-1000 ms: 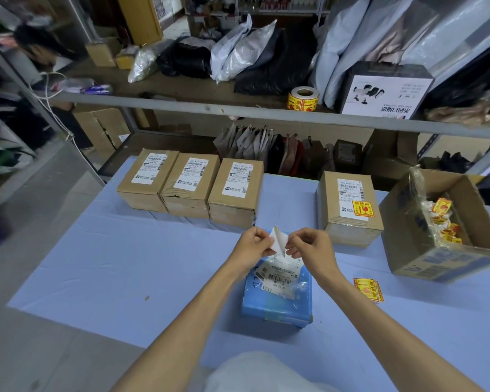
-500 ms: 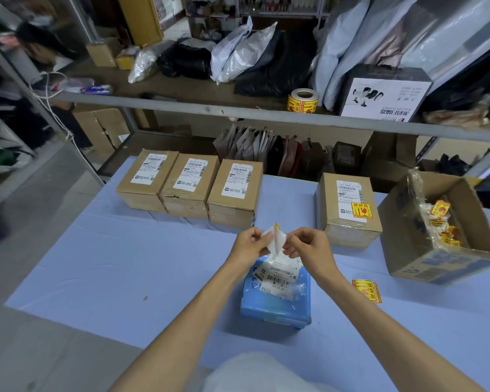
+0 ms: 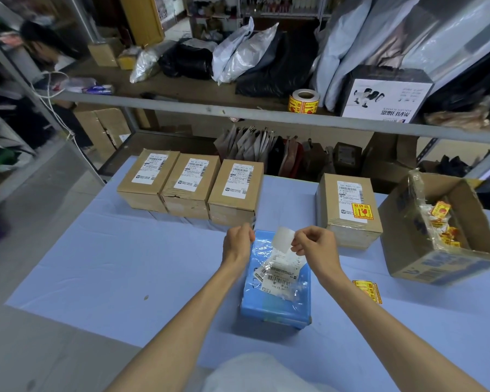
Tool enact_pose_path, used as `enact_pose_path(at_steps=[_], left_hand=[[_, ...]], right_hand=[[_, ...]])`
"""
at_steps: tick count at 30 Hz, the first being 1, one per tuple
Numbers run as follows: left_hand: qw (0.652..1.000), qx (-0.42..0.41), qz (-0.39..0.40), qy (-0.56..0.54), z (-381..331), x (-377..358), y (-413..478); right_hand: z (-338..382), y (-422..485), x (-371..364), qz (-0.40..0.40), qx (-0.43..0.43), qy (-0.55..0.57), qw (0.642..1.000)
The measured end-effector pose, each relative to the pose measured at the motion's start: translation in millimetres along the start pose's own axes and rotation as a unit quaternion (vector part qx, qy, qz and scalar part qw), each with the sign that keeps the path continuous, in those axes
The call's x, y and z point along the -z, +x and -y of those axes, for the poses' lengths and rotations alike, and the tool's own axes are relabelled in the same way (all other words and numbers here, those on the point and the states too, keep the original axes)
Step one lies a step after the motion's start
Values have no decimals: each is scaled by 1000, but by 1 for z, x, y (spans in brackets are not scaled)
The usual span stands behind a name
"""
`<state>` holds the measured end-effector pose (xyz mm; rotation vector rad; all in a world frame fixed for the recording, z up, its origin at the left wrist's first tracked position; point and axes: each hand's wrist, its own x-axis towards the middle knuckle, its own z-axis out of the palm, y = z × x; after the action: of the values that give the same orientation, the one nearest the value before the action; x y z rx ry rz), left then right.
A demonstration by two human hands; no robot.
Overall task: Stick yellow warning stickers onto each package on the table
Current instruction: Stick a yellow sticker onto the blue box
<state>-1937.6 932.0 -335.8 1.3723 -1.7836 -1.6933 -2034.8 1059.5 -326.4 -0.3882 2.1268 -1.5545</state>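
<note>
Two hands [image 3: 238, 244] work above a blue package [image 3: 277, 306] on a table [image 3: 125, 264] covered in pale blue cloth, in a cluttered stockroom.

From the left: grey floor [image 3: 40, 349], then three cardboard boxes [image 3: 190, 182] in a touching row near the table's back edge. The left hand is curled over the package's far end; whether it holds anything cannot be told. The right hand [image 3: 314, 247] pinches a white slip [image 3: 283, 239]. Further right a box [image 3: 348, 222] bears a yellow sticker [image 3: 361, 210], a loose sticker [image 3: 368, 291] lies on the cloth, and an open carton [image 3: 441, 264] holds more. Behind, a shelf [image 3: 181, 101] carries bags [image 3: 244, 52] and a sticker roll [image 3: 304, 101].
</note>
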Motion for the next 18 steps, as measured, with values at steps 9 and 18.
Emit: enact_pose_path(at_steps=[9, 18], left_hand=[[939, -211, 90, 258, 1, -11, -28], [975, -122, 52, 179, 5, -13, -29]], right_hand=[[-1, -7, -5, -42, -17, 13, 999], [-8, -19, 1, -28, 5, 28, 999]])
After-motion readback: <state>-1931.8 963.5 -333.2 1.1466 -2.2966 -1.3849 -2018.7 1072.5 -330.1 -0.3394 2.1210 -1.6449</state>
